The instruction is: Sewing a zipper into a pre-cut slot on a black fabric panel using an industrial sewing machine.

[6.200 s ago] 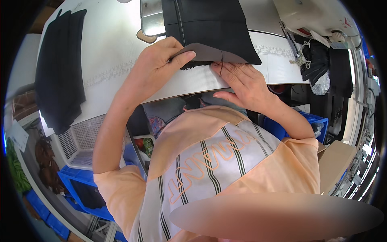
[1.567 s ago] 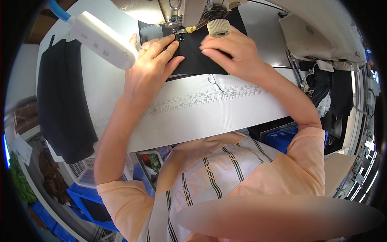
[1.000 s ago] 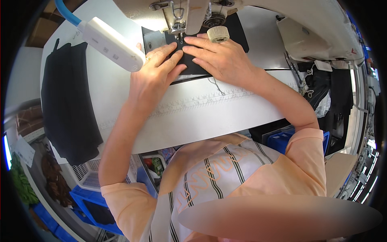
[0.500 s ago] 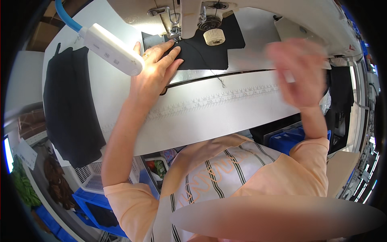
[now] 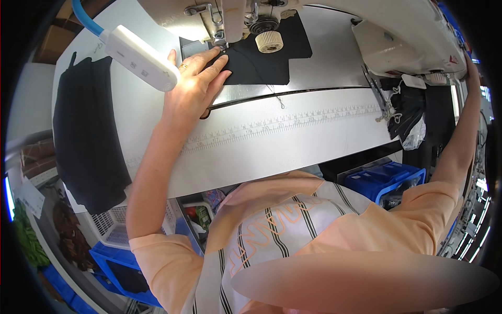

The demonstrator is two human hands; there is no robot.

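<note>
My left hand (image 5: 193, 89) lies with its fingers stretched out at the left edge of a black piece of fabric (image 5: 259, 63). The fingertips press down just in front of the presser foot (image 5: 221, 45) of a cream sewing machine (image 5: 397, 49). A loose thread (image 5: 281, 99) trails from the fabric's near edge. Far to the right, my right arm is stretched out, and my right hand (image 5: 472, 70) is at the machine's right end. Its fingers are mostly hidden there, so what they touch does not show.
A white lamp (image 5: 141, 60) on a blue neck hangs over my left wrist. Folded black cloth (image 5: 89, 131) drapes over the table's left side. Tweezers (image 5: 372, 86) and a black bundle with white cord (image 5: 405, 107) lie at right. Below stand a blue crate (image 5: 384, 180) and white basket (image 5: 111, 230).
My right hand has swung from above the table's right part out to the machine's far right end. My left hand stays on the fabric. The whole view has shifted slightly.
</note>
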